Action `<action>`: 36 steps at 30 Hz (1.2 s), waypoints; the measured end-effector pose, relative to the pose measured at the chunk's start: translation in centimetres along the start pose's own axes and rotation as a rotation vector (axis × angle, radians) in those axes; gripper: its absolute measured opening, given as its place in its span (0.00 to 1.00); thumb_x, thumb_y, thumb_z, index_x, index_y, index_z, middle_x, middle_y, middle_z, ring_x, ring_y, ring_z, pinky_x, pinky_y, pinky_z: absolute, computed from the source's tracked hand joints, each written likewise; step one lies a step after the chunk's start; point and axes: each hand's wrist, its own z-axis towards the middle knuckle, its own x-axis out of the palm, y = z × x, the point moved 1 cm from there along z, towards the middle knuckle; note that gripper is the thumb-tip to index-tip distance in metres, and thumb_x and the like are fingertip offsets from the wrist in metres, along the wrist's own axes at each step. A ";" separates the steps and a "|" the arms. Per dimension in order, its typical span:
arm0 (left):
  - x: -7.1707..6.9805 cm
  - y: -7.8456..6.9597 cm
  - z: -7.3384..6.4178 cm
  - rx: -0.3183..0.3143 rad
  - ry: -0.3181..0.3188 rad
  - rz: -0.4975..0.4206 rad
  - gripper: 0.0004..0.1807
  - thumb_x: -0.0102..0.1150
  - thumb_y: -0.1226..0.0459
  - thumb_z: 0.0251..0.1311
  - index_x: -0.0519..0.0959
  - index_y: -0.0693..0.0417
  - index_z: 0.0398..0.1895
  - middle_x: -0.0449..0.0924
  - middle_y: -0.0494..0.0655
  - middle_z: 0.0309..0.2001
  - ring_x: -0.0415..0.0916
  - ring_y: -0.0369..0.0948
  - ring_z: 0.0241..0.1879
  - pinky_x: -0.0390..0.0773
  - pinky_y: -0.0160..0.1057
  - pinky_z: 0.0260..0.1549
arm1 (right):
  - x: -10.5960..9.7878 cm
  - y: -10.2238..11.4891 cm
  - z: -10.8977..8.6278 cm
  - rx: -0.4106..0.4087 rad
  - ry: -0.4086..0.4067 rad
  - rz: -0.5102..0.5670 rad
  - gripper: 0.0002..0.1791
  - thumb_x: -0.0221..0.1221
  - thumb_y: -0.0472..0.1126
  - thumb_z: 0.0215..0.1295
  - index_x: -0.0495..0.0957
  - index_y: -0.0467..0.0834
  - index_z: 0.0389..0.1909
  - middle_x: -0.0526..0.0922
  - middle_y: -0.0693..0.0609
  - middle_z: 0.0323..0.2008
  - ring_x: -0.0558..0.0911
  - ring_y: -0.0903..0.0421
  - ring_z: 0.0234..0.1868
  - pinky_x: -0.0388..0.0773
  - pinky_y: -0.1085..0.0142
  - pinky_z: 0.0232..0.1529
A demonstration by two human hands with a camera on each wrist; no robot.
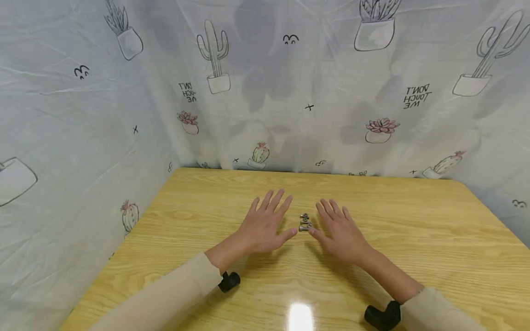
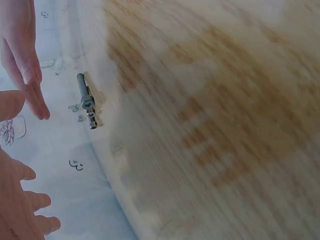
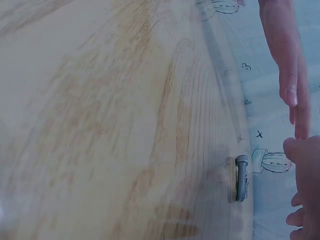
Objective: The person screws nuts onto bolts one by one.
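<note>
Several small metal bolts [image 1: 305, 228] lie in a short row on the wooden table, between the two hands. The nearest one is the longest. My left hand [image 1: 265, 225] is spread palm down to the left of them, thumb pointing toward the row. On the other side my right hand [image 1: 341, 234] has its fingers extended, with the thumb tip right at the near bolt in the head view. Neither hand holds anything. From the left wrist the bolt [image 2: 83, 89] shows its shaft and round socket head; from the right wrist its threaded shaft [image 3: 242, 181] is visible.
The wooden table [image 1: 198, 207] has a light grain and a bright glare spot near its front. A pale curtain [image 1: 265, 92] printed with cacti hangs behind and along both sides. Black camera mounts [image 1: 229, 281] sit at both wrists, below the beige sleeves [image 1: 165, 294].
</note>
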 end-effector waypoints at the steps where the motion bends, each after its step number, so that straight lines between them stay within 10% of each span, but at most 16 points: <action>1: 0.1 0.0 0.0 -0.001 0.001 -0.002 0.44 0.35 0.34 0.67 0.40 0.44 0.78 0.36 0.48 0.79 0.38 0.52 0.78 0.50 0.62 0.71 | 0.0 0.0 0.0 0.002 0.001 0.005 0.41 0.49 0.59 0.72 0.51 0.37 0.74 0.52 0.37 0.75 0.49 0.36 0.76 0.46 0.35 0.71; 19: 0.9 -0.5 1.0 -0.056 0.078 -0.167 0.42 0.41 0.38 0.68 0.42 0.43 0.78 0.38 0.47 0.79 0.41 0.51 0.77 0.55 0.60 0.70 | 0.6 -1.2 0.3 0.061 -0.056 0.192 0.29 0.58 0.49 0.68 0.69 0.35 0.64 0.71 0.36 0.65 0.66 0.35 0.68 0.64 0.38 0.64; 36: 1.5 -0.9 1.3 -0.082 0.000 -0.317 0.21 0.56 0.50 0.66 0.74 0.48 0.58 0.74 0.46 0.55 0.72 0.45 0.55 0.73 0.50 0.51 | 1.3 -1.2 0.7 0.047 -0.102 0.231 0.04 0.66 0.39 0.60 0.82 0.45 0.34 0.80 0.54 0.33 0.77 0.58 0.35 0.75 0.61 0.37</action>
